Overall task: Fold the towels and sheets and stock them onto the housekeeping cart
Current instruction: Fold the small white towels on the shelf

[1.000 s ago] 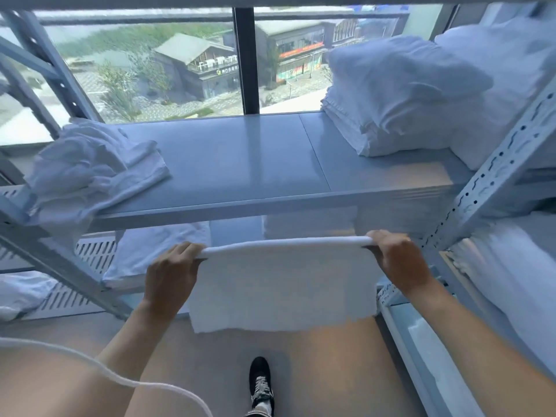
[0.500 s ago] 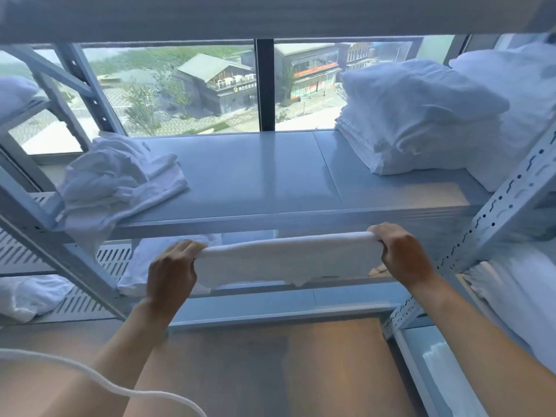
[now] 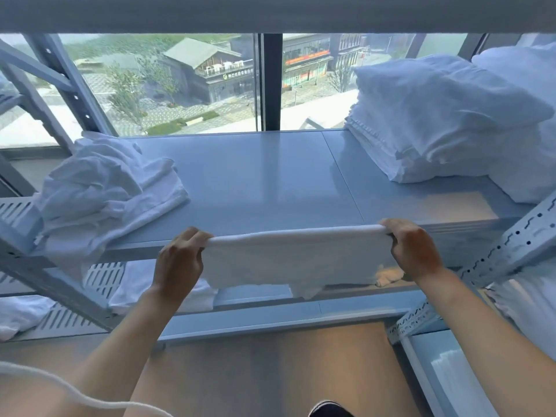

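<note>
We hold a white folded towel stretched level between both hands, in front of the front edge of the grey shelf and just above the shelf's lip. Our left hand grips the towel's left end, fingers curled over the top fold with the thumb below. Our right hand grips the right end in the same manner, knuckles up and fingers wrapped round the fold. The upper edge of the towel runs straight and taut from hand to hand; the lower layers hang loosely, with one corner drooping lower near the middle right.

On the shelf, at the left, lies a rumpled heap of white linen, part of it spilling over the front edge. At the right end stands a stack of folded white sheets, topped by a soft, pillow-like bundle, and just beside it, further right, a second white pile cut off by the frame.

Below the shelf, a lower shelf carries more white cloth behind our left forearm. Perforated metal uprights frame the unit at the right, with white linen behind them. Behind the shelf a window looks down on buildings and paving. A white cord crosses the lower left corner, and the toe of a dark shoe shows at the bottom edge on the floor.
</note>
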A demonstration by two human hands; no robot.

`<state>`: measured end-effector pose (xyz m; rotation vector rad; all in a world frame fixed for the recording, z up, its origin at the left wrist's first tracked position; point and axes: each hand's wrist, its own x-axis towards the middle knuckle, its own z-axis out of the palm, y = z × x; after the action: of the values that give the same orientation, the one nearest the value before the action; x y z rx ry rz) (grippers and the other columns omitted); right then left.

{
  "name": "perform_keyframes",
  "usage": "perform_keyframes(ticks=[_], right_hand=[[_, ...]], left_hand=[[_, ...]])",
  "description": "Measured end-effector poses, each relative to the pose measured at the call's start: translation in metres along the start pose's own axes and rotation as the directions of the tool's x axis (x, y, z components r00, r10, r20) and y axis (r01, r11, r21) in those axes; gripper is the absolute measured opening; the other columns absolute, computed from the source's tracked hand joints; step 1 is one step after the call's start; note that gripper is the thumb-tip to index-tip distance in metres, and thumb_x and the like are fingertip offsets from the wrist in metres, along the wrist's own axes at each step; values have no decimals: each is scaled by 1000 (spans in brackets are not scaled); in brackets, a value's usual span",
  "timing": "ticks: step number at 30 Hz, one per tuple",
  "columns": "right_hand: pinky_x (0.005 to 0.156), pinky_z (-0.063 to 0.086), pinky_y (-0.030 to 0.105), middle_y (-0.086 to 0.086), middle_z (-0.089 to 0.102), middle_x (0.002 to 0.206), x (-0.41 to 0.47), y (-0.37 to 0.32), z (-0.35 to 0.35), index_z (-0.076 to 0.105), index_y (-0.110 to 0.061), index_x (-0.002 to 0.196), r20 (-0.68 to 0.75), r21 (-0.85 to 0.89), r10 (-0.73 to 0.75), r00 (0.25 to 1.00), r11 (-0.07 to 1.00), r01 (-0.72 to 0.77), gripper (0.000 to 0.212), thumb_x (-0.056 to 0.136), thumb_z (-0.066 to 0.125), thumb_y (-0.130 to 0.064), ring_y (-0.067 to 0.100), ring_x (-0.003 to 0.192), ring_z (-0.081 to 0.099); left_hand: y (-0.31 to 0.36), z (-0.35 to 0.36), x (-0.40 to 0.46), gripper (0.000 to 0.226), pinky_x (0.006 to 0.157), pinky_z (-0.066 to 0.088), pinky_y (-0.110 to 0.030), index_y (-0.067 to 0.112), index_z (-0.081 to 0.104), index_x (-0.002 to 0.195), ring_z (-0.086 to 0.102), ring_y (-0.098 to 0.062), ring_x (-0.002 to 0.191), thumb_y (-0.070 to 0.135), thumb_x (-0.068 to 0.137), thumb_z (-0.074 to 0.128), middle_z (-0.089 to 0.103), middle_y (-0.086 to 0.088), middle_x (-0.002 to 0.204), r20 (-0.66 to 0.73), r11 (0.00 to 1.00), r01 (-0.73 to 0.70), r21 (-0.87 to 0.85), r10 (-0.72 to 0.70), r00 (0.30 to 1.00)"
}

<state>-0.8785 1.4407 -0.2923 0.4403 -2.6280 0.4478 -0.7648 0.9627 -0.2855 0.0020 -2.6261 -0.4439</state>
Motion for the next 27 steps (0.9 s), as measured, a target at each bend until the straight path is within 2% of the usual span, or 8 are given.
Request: perform_keyframes(ticks=[5, 9, 13, 19, 21, 23, 25, 27], right_hand=[[79, 57, 47, 18, 74, 105, 47, 12, 24, 73, -4, 111, 30, 1, 3, 1000, 1000, -3, 45, 76, 60, 21, 41, 95, 69], [75, 59, 49, 19, 72, 100, 99, 24, 49, 73, -5, 107, 65, 10, 11, 998, 1000, -12, 42, 77, 59, 19, 41, 92, 68], [67, 54, 42, 13, 68, 90, 147, 46, 79, 69, -9, 97, 140, -16, 17, 990, 1000, -15, 35, 76, 54, 15, 38, 84, 64], [63, 49, 38, 9, 66, 87, 204, 75, 118, 67, -13, 94, 204, -30, 48, 978, 999, -42, 36, 76, 49, 13, 37, 82, 61], [67, 52, 41, 12, 67, 92, 220, 78, 127, 68, -12, 98, 208, -26, 77, 975, 997, -73, 38, 76, 50, 13, 39, 87, 62], [76, 51, 44, 14, 68, 103, 229, 75, 135, 69, -12, 109, 183, -49, 113, 977, 993, -105, 42, 79, 50, 9, 41, 96, 62], [86, 46, 47, 14, 64, 125, 227, 69, 143, 64, -11, 127, 162, -101, 102, 982, 991, -86, 50, 81, 51, 3, 40, 110, 58], [96, 43, 49, 11, 53, 147, 219, 58, 151, 56, -12, 140, 205, -74, 52, 977, 997, -38, 55, 86, 61, -2, 37, 127, 51]], left_hand=[[-11, 27, 45, 29, 58, 43, -32, 16, 70, 99, 63, -32, 79, -9, 86, 68, 64, 1, 94, 20, 1000, 23, -4, -23, 1000], [-21, 54, 88, 30, 59, 48, -37, 16, 70, 102, 63, -34, 84, -9, 86, 64, 63, -1, 95, 28, 998, 65, -1, -65, 998], [-29, 83, 131, 37, 62, 52, -44, 15, 70, 105, 63, -35, 87, -13, 84, 60, 63, -3, 97, 54, 997, 76, 18, -76, 996], [-37, 122, 186, 39, 67, 50, -41, 15, 70, 106, 63, -35, 85, -14, 83, 59, 65, -5, 94, 24, 993, 114, 38, -115, 993], [-38, 132, 201, 43, 72, 50, -43, 14, 71, 109, 63, -37, 89, -15, 81, 58, 66, -8, 96, 6, 991, 122, 56, -123, 992], [-38, 140, 214, 56, 80, 47, -46, 11, 69, 119, 60, -40, 99, -20, 74, 56, 66, -12, 107, -11, 985, 148, 85, -147, 989], [-33, 146, 220, 67, 88, 46, -50, 9, 64, 131, 56, -41, 110, -20, 71, 58, 62, -14, 122, -26, 974, 193, 120, -191, 981], [-18, 155, 216, 61, 93, 47, -52, 10, 63, 132, 56, -41, 114, -13, 75, 68, 60, -14, 128, -18, 981, 164, 106, -163, 986]])
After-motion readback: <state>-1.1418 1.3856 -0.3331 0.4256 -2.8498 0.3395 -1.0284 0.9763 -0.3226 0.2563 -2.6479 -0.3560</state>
